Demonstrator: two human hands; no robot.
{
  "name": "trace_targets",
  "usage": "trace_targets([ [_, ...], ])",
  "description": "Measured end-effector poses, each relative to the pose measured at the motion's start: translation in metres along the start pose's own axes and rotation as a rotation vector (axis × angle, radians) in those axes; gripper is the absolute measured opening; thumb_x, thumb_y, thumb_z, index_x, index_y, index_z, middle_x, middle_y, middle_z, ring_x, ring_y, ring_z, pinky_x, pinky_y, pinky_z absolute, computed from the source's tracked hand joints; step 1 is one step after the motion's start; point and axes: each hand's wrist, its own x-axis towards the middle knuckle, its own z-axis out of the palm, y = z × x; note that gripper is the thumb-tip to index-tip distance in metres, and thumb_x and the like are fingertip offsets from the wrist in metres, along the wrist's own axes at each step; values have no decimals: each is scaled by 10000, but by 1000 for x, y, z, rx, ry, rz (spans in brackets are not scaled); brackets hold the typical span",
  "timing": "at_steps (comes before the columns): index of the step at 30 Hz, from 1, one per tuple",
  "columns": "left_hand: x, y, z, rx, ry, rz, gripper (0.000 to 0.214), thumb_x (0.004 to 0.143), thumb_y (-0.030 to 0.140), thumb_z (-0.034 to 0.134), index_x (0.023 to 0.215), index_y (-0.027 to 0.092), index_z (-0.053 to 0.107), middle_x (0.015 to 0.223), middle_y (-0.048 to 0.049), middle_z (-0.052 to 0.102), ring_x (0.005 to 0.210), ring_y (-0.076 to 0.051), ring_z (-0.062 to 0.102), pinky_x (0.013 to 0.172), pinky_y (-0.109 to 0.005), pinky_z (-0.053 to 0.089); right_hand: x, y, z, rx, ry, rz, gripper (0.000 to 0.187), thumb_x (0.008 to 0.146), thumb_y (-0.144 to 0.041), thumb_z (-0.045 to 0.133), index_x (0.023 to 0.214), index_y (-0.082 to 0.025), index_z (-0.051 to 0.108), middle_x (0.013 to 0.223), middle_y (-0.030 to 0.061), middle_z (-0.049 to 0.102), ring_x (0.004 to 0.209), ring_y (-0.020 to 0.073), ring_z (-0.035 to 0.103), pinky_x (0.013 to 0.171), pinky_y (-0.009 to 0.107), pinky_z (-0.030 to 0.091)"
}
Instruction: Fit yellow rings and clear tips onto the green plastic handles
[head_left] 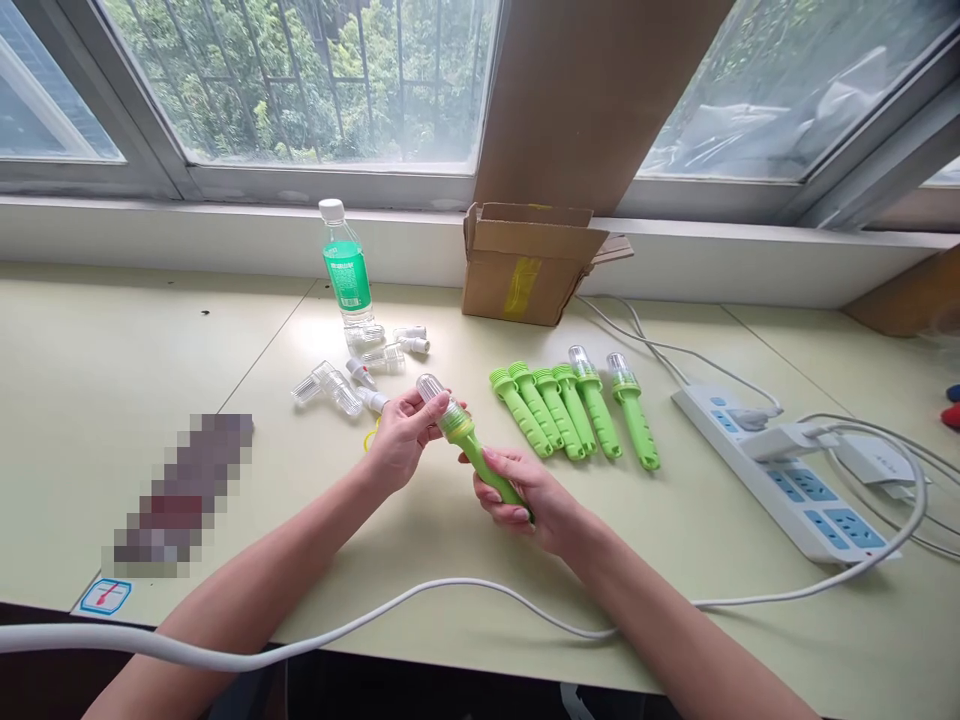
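Note:
My left hand (405,440) is closed round the clear ribbed plastic cap (430,388) at the top of a green flashlight-like stick. Lower down, the fingers of my right hand (529,495) wrap the stick's green handle (469,447). The stick leans to the upper left, above the table, with cap and handle together; whether the cap is fully seated I cannot tell. Right of my hands lie several green handles (525,410) without caps and two capped green sticks (634,410). Loose clear caps (330,388) and small white cylindrical parts (361,374) lie beyond my left hand.
A water bottle (347,265) and an open cardboard box (529,265) stand near the window. At right is a power strip (787,480) with plugs and cables. A white cable (420,592) crosses in front of my forearms. A pixelated patch (184,495) covers something at left.

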Motion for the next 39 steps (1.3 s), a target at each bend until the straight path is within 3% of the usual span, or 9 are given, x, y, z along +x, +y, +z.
trace_targets([
  [5, 0, 0, 0, -46, -40, 2, 354, 741, 346, 718, 1013, 146, 613, 965, -106, 696, 920, -253, 667, 767, -358, 513, 4, 4, 2, -132, 53, -145, 345, 846, -494, 547, 949, -167, 587, 588, -43, 448, 355, 32, 265, 328, 178, 151],
  [9, 2, -6, -2, -3, -11, 31, 319, 766, 352, 692, 1005, 149, 633, 1007, -102, 691, 977, -254, 650, 854, -396, 505, 12, 13, 3, -504, 314, -419, 328, 865, -480, 520, 899, -174, 636, 564, -34, 434, 410, 82, 374, 364, 215, 285],
  [13, 2, -12, -2, 35, 22, 55, 300, 775, 358, 681, 975, 139, 640, 1019, -104, 688, 980, -249, 646, 880, -412, 501, 17, 20, -5, -984, 616, -718, 330, 871, -387, 538, 1109, -189, 652, 766, 47, 619, 655, 168, 552, 594, 274, 446],
  [17, 3, -12, -2, 23, 52, 49, 373, 747, 358, 709, 1027, 129, 619, 1008, -116, 693, 987, -255, 643, 892, -426, 490, 19, 27, -12, -1266, 761, -784, 366, 882, -355, 524, 1177, -169, 635, 847, 85, 665, 657, 180, 577, 603, 281, 452],
  [24, 2, -5, -3, 53, 26, 47, 335, 736, 364, 716, 944, 116, 630, 915, -106, 708, 885, -230, 668, 843, -393, 513, 14, 21, -1, -991, 506, -767, 361, 903, -337, 484, 1205, -188, 614, 892, 76, 666, 770, 204, 593, 651, 291, 478],
  [29, 3, -6, -5, 92, 20, 39, 299, 751, 365, 701, 887, 106, 637, 835, -89, 699, 831, -217, 669, 755, -353, 538, 10, 18, 6, -629, 347, -510, 398, 878, -423, 516, 1193, -200, 616, 593, -13, 490, 524, 129, 479, 439, 231, 388],
  [33, 5, -7, -7, 103, 10, 22, 294, 764, 368, 690, 878, 103, 631, 817, -86, 691, 805, -209, 668, 711, -326, 538, 9, 16, 3, -350, 191, -304, 400, 851, -481, 533, 1094, -176, 625, 557, -56, 388, 364, 55, 308, 309, 190, 224],
  [36, 4, -8, -6, 99, -3, 36, 304, 775, 374, 679, 914, 109, 623, 861, -97, 696, 822, -214, 671, 738, -339, 536, 9, 14, 2, -310, 140, -273, 385, 849, -483, 536, 1070, -177, 610, 565, -58, 402, 352, 49, 303, 303, 185, 208],
  [39, 4, -9, -5, 111, 6, 71, 343, 779, 389, 671, 991, 126, 611, 933, -105, 696, 869, -228, 670, 792, -376, 530, 12, 15, 3, -414, 207, -358, 351, 859, -468, 526, 1016, -168, 616, 559, -55, 404, 375, 59, 336, 332, 194, 261],
])
